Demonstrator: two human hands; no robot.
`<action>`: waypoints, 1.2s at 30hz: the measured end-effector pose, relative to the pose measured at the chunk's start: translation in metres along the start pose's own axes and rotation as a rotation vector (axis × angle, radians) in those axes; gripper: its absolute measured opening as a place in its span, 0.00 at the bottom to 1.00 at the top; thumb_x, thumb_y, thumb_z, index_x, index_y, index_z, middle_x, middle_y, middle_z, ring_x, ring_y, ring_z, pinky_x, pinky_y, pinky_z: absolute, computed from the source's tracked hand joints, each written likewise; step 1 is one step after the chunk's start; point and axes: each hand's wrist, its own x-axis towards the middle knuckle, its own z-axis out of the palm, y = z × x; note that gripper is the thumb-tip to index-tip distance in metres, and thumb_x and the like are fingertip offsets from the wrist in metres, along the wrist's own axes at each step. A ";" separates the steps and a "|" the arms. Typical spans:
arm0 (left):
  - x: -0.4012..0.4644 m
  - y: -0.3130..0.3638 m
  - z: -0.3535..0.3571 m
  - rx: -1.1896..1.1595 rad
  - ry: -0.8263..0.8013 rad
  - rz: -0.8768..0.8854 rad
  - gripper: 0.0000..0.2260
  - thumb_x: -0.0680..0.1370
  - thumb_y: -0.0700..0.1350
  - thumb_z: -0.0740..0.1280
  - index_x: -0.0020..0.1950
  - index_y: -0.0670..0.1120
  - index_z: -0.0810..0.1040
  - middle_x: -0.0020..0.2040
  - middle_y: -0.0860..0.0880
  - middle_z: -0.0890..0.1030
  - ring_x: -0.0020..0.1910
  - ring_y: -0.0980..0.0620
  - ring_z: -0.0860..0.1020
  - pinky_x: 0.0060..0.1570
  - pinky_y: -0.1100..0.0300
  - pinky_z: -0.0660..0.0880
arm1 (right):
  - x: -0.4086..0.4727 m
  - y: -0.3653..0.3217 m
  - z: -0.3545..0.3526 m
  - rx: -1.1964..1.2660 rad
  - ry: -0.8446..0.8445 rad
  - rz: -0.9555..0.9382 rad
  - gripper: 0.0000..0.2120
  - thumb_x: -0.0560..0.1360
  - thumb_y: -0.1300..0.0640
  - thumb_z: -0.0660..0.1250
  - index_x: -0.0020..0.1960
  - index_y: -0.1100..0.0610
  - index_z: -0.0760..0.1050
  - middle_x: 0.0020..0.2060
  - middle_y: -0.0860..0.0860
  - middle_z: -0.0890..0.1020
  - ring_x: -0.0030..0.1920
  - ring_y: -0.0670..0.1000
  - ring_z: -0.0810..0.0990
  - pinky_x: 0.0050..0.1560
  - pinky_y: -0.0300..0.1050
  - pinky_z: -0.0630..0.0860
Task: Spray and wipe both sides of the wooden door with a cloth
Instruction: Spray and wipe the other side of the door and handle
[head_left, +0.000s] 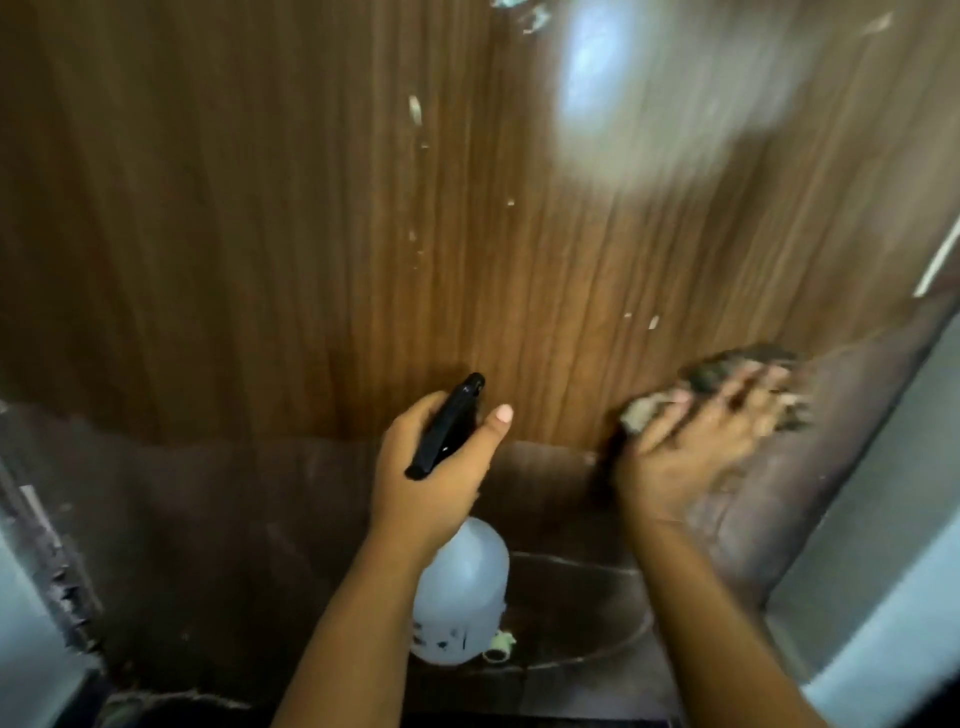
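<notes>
Nearest the camera, the left hand (431, 467) is gripping the black trigger head of a translucent white plastic spray bottle (460, 592), fingers curled around the neck and the thumb lifted clear. The bottle is hanging below the fist, nozzle aimed at the door; how much liquid it is holding cannot be read through the cloudy wall, though it looks pale throughout.

Just beyond, the right hand (691, 447) is pressing a crumpled grey-brown cloth (727, 379) with fingers spread flat. It seems to be working low on the right, where the darker brown bottom band meets the frame, but motion blur is smearing that edge.

Farthest off, the brown wood-grain door (311, 234) is filling the view, flecked with pale spots (414, 110) and carrying a bright glare patch high up.

To wipe well, the palm should be keeping even pressure and travelling along the grain, overlapping each pass. The flecks higher up are probably needing a fresh spray first, then firmer rubbing with a clean fold of cloth.
</notes>
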 end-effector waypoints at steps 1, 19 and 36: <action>-0.002 0.001 0.006 -0.019 0.000 0.007 0.10 0.74 0.52 0.74 0.46 0.46 0.81 0.39 0.42 0.82 0.36 0.52 0.81 0.32 0.64 0.76 | -0.013 -0.018 0.005 0.014 -0.037 -0.113 0.27 0.80 0.54 0.55 0.75 0.66 0.60 0.74 0.68 0.61 0.73 0.70 0.58 0.75 0.58 0.49; 0.001 0.032 0.100 0.066 -0.142 0.112 0.15 0.70 0.57 0.72 0.45 0.46 0.82 0.37 0.44 0.83 0.38 0.45 0.82 0.31 0.63 0.77 | 0.052 0.083 -0.006 0.111 0.145 0.291 0.25 0.83 0.55 0.54 0.76 0.67 0.61 0.75 0.64 0.63 0.76 0.65 0.59 0.77 0.54 0.53; 0.022 0.078 0.134 0.003 -0.195 0.159 0.17 0.66 0.59 0.71 0.47 0.48 0.82 0.38 0.50 0.84 0.37 0.55 0.83 0.30 0.64 0.74 | 0.266 0.009 -0.009 0.146 0.235 0.053 0.28 0.82 0.47 0.55 0.77 0.63 0.61 0.74 0.61 0.65 0.75 0.61 0.62 0.75 0.48 0.54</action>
